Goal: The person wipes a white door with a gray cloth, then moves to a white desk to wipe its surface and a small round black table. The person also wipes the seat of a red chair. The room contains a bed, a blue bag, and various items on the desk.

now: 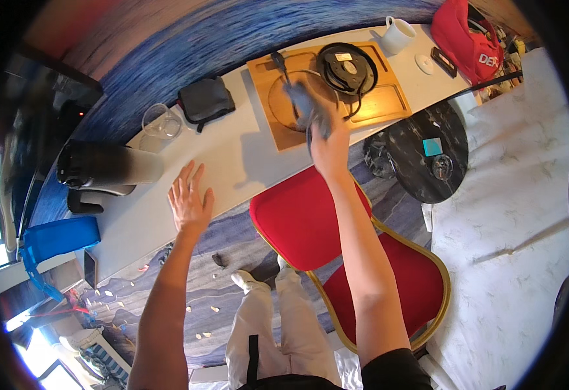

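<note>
My right hand [331,146] is closed around a dark grey object [306,105], blurred by motion, above the left part of a wooden tray [277,126]. What the object is, I cannot tell. A black round appliance base [347,68] with its cord wound on it lies underside up on the tray's right part. A black plug [278,59] rests near the tray's back left corner. My left hand [189,200] is spread palm down at the front edge of the white table [226,161], holding nothing. Left of it lies a large black and silver jug [114,165].
A dark zip case [206,100] and a clear glass [162,122] are near the wall. A white mug [398,35], a round lid [424,64], a phone [444,62] and a red cap [465,44] stand right. Below is a red chair [304,219]; a blue strap-like item [62,239] is far left.
</note>
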The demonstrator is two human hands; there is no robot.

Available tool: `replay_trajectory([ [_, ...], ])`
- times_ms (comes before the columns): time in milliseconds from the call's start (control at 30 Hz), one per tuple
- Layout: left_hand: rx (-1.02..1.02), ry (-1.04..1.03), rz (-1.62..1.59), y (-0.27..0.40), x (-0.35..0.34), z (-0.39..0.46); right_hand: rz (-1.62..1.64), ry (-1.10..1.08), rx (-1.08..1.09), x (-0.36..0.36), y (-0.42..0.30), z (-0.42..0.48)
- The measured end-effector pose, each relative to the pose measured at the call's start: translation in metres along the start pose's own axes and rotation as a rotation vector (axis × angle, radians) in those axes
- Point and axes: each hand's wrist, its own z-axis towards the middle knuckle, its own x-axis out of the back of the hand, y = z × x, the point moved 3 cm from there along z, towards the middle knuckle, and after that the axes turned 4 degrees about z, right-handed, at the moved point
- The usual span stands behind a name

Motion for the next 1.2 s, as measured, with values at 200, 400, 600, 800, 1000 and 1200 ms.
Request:
replay_trajectory([
  [200, -0.009, -0.022, 0.007, 0.006, -0.003, 0.004, -0.586, -0.111, 0.258, -0.028, 0.019, 0.055],
  [400, 0.006, -0.02, 0.013, -0.003, -0.005, -0.003, -0.585, -0.428, 0.351, -0.053, 0.025, -0.006],
  [600, -0.006, -0.03, 0.013, 0.001, -0.005, 0.001, -0.547, -0.434, 0.495, -0.037, 0.014, -0.043],
  [800, -0.008, -0.046, 0.024, -0.001, -0.007, 0.002, -0.534, -0.496, 0.435, -0.018, 0.013, -0.076],
  [1000, -0.004, -0.072, 0.056, -0.003, -0.007, 0.002, -0.458, -0.291, 0.124, 0.039, 0.028, -0.072],
  [1200, -0.038, -0.076, 0.029, -0.001, -0.009, 0.002, 0.293, 0.453, -0.432, 0.084, 0.084, -0.057],
])
